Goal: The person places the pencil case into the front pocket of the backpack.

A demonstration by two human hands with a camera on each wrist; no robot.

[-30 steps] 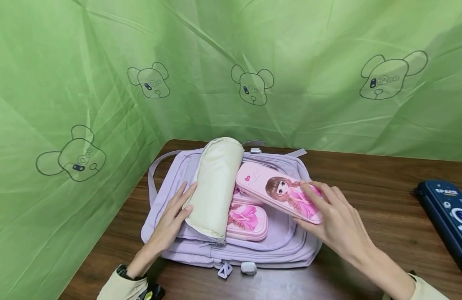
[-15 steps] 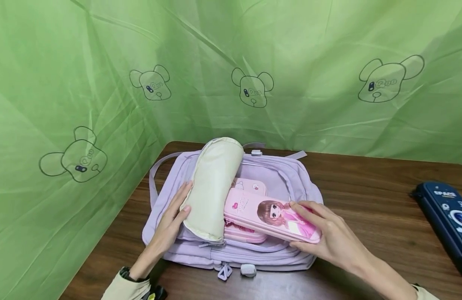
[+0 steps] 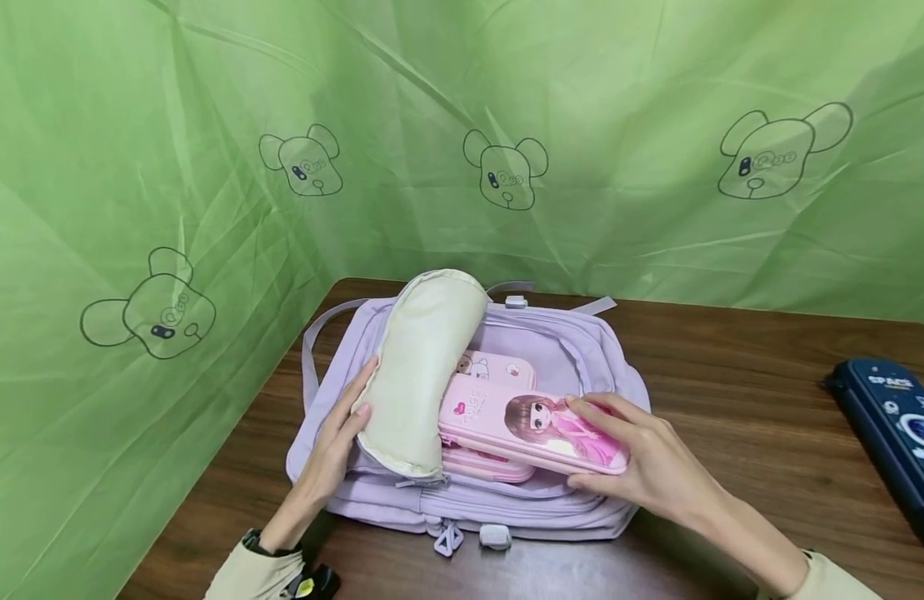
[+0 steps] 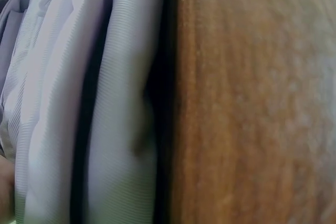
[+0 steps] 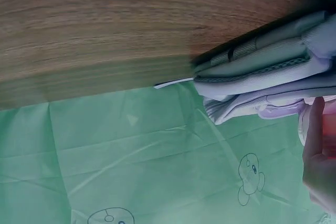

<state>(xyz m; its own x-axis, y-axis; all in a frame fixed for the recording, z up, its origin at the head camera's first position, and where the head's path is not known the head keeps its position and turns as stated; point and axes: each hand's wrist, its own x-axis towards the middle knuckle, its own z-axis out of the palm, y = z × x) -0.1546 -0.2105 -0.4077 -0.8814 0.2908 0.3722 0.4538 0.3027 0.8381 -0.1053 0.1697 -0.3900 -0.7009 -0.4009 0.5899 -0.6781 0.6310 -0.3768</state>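
Note:
A lilac backpack (image 3: 596, 358) lies on the table with its front flap (image 3: 424, 375) folded back to the left, cream lining showing. My left hand (image 3: 330, 446) rests along the flap's left edge with its fingers fairly straight. My right hand (image 3: 649, 454) pinches the right end of a pink pencil case (image 3: 491, 417) printed with a doll-like girl, thumb at the near side and fingers over the top. The case's left end reaches to the flap's edge. Under it, inside the opening, more pink pencil cases (image 3: 517, 371) show in part. In the right wrist view, some fingers (image 5: 315, 129) appear beside the bag.
A dark blue pencil case (image 3: 889, 425) with a space print lies on the wooden table (image 3: 739, 392) at the right. Green sheeting (image 3: 402, 125) with bear outlines hangs behind and to the left. Zip pulls and a buckle (image 3: 495, 536) stick out at the bag's near edge.
My right hand has brought the pink pencil case left and nearer, down over the other cases in the bag. The flap leans a little further left under my left hand.

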